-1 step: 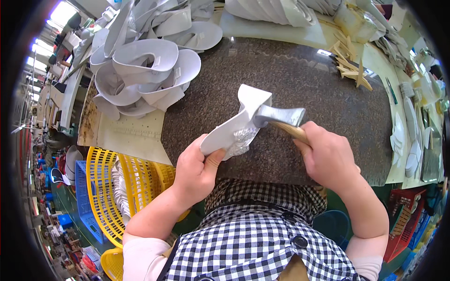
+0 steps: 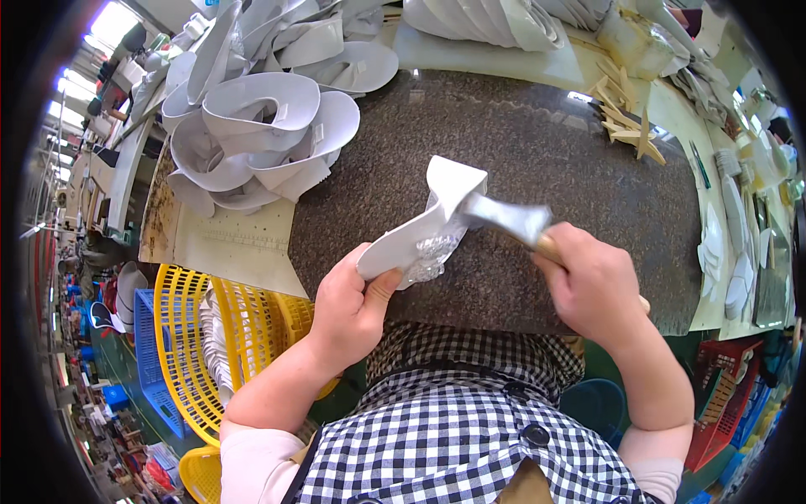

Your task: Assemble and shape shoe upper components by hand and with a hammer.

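Slab [image 2: 588, 181] below hands [image 2: 348, 315] bears tan strips [image 2: 645, 137]; white pieces [image 2: 260, 139] crowd left.

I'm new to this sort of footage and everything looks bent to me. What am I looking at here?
There is no machine here, just a person's two bare hands. A wide fisheye camera worn on the head looks down, so straight edges bend near the rim. The left hand holds a curved white piece with shiny, crinkled material on it. The right hand grips a wooden-handled metal tool, apparently a hammer, its head blurred. Beneath is a dark speckled slab. Around its upper left are piled white pieces; at its upper right, pale wooden pieces.
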A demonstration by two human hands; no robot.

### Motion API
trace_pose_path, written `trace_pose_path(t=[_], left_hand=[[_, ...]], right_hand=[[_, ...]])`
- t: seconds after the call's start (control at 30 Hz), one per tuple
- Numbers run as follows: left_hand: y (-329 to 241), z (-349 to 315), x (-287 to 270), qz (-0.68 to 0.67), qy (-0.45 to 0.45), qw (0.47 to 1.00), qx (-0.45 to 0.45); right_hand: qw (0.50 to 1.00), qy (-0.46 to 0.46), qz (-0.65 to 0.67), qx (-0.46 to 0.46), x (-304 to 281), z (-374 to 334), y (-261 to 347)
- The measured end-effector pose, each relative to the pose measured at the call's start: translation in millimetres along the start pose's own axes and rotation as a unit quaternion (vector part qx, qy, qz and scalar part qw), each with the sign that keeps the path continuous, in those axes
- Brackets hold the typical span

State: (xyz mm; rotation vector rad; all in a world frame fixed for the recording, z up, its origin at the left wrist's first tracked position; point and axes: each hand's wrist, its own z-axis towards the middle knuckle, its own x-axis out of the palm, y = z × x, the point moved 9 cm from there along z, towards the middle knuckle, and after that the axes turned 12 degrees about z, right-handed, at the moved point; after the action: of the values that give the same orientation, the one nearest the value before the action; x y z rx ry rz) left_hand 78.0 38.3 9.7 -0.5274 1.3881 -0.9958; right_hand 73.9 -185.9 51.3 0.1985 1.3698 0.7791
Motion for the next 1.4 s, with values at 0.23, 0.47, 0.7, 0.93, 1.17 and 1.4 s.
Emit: trace_pose_path(t=[0.23,0.47,0.7,0.93,1.17,1.4], left_hand=[[4,-8,2,-0.042,-0.011,0.999,-0.014],[-1,-5,-1,-0.167,-0.035,0.984,-0.045],[-45,-14,10,-0.084,-0.011,0.996,0.015],[-93,-22,57,0.251,0.115,0.901,0.336],[-65,-41,98,0.402,0.158,0.823,0.369],[-68,-33,107,0.495,0.085,0.801,0.326]], right_hand=[[0.981,-0.165,-0.071,0.074,-50,-59,-55],[0.976,-0.159,-0.136,0.058,-52,-71,-71],[0.985,-0.059,0.148,-0.071,19,-31,32],[0.96,-0.073,0.267,-0.039,39,-51,9],[0.961,-0.183,0.173,0.118,11,-76,-23],[0.951,-0.155,0.233,0.134,15,-70,-31]])
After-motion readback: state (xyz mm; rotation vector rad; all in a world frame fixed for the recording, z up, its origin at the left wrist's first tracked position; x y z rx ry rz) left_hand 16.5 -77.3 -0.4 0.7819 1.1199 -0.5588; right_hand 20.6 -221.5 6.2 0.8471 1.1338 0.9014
